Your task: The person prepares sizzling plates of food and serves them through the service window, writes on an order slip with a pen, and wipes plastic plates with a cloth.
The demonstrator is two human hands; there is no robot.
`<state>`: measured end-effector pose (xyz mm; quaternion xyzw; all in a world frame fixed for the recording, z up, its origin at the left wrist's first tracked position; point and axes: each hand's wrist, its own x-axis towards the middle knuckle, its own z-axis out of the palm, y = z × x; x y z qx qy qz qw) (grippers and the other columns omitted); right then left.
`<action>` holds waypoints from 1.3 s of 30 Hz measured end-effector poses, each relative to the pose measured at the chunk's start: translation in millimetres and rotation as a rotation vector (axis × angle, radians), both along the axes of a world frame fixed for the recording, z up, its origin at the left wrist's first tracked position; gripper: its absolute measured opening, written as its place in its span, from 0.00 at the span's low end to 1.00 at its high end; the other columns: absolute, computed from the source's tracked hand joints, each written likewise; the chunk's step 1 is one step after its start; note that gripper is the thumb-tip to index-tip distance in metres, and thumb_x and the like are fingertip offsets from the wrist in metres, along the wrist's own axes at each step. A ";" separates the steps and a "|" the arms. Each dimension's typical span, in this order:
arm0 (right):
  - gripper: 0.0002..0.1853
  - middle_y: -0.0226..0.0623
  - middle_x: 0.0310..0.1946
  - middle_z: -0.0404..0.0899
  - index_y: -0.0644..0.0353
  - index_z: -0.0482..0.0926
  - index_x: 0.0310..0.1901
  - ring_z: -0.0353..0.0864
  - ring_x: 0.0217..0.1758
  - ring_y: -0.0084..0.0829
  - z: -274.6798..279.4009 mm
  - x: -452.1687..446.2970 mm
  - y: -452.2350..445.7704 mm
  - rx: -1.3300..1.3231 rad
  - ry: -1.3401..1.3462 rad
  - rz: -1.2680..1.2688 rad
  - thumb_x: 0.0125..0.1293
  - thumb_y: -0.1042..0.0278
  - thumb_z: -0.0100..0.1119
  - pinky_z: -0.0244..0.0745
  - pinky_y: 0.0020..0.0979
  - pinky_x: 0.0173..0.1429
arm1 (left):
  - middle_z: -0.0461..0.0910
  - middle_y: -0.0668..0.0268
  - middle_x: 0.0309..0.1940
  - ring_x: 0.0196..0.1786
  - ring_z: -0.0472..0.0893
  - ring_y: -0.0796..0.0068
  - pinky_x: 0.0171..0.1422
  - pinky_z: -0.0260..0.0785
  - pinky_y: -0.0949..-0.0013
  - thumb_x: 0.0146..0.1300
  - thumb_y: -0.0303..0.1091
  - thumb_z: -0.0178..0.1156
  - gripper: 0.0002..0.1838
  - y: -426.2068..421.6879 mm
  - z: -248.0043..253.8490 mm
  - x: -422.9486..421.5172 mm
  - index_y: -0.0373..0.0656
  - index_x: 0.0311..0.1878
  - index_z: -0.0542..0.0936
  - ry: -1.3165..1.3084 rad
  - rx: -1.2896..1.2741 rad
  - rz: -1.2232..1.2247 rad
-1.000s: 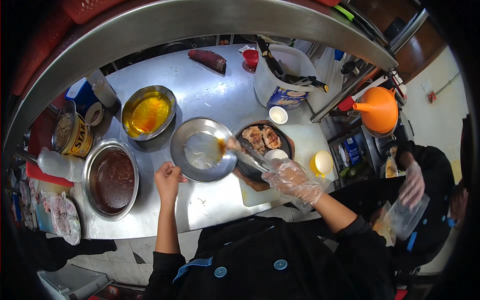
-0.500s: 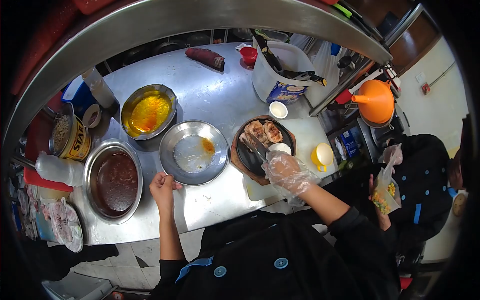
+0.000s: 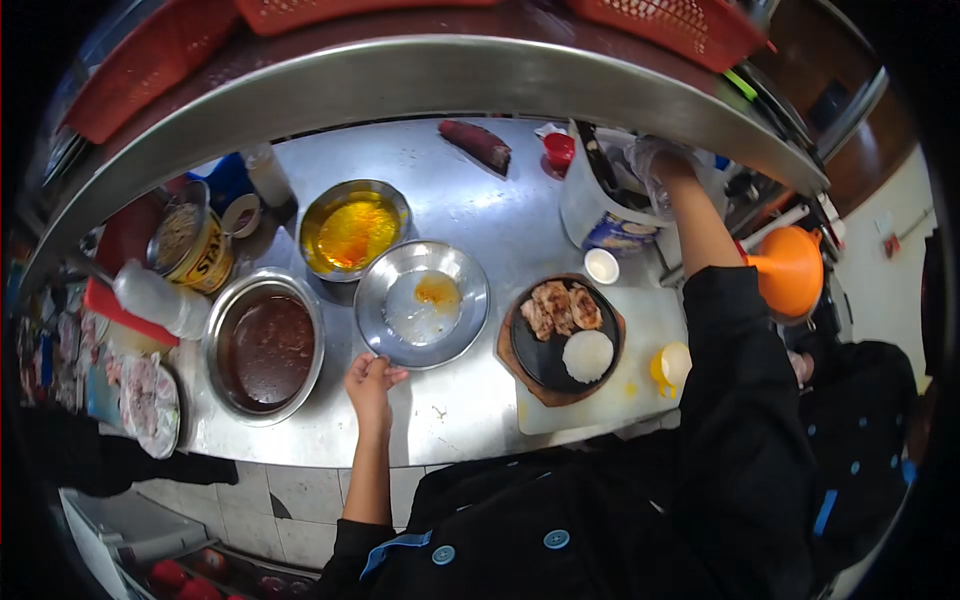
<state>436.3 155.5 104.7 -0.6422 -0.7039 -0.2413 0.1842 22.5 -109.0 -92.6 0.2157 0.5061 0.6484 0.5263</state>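
My left hand (image 3: pixel 370 388) is at the near rim of a shallow metal bowl (image 3: pixel 474 325), its fingers pinched on the edge. A little orange-yellow liquid lies in the bowl. My right hand (image 3: pixel 662 178), in a clear plastic glove, reaches over the white tub (image 3: pixel 582 212), which holds dark-handled utensils (image 3: pixel 600 165). Its fingers are blurred and partly hidden, so I cannot tell what they hold. Nearer me, a sizzling plate (image 3: pixel 540 372) on a wooden base (image 3: pixel 512 362) carries browned meat pieces (image 3: pixel 556 307) and a round mound of rice (image 3: pixel 588 357).
Left of the shallow bowl stand a bowl of yellow-orange liquid (image 3: pixel 352 236) and a bowl of dark brown sauce (image 3: pixel 268 352). A white cup (image 3: pixel 601 265) and a yellow cup (image 3: pixel 668 370) flank the sizzling plate. A steel shelf edge (image 3: pixel 450 75) crosses above. A co-worker (image 3: pixel 860 430) stands at right.
My right hand has left the sizzling plate, where it held tongs at the meat, and moved up to the white tub. My left hand stays at the bowl's rim. The view has shifted.
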 end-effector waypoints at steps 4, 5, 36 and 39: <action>0.19 0.46 0.43 0.77 0.54 0.80 0.38 0.76 0.46 0.46 3.6 -57.7 -9.0 0.069 -0.112 0.055 0.63 0.51 0.43 0.69 0.42 0.53 | 0.74 0.63 0.25 0.26 0.78 0.71 0.34 0.77 0.70 0.58 0.23 0.53 0.03 40.3 8.6 6.3 0.37 0.29 0.71 -0.039 0.043 0.051; 0.18 0.46 0.42 0.77 0.55 0.79 0.38 0.76 0.45 0.45 -6.9 -60.3 -10.5 -0.094 -0.172 0.189 0.62 0.52 0.43 0.70 0.42 0.52 | 0.74 0.62 0.26 0.27 0.79 0.70 0.37 0.78 0.70 0.58 0.23 0.53 0.04 51.4 10.2 9.0 0.37 0.29 0.70 -0.061 0.054 0.075; 0.24 0.41 0.48 0.74 0.64 0.70 0.54 0.77 0.48 0.30 -6.4 -305.9 -819.6 1.215 0.616 -0.945 0.57 0.65 0.62 0.74 0.28 0.47 | 0.80 0.58 0.33 0.35 0.79 0.58 0.39 0.70 0.65 0.62 0.35 0.55 0.11 -388.4 134.9 98.4 0.42 0.44 0.79 0.193 1.668 -2.947; 0.20 0.40 0.47 0.75 0.64 0.72 0.51 0.76 0.47 0.29 -13.6 -342.9 -919.7 1.229 0.596 -1.244 0.59 0.66 0.59 0.74 0.29 0.48 | 0.80 0.56 0.34 0.36 0.79 0.57 0.40 0.70 0.64 0.61 0.38 0.56 0.13 -456.3 141.3 99.4 0.42 0.45 0.79 0.065 1.774 -3.007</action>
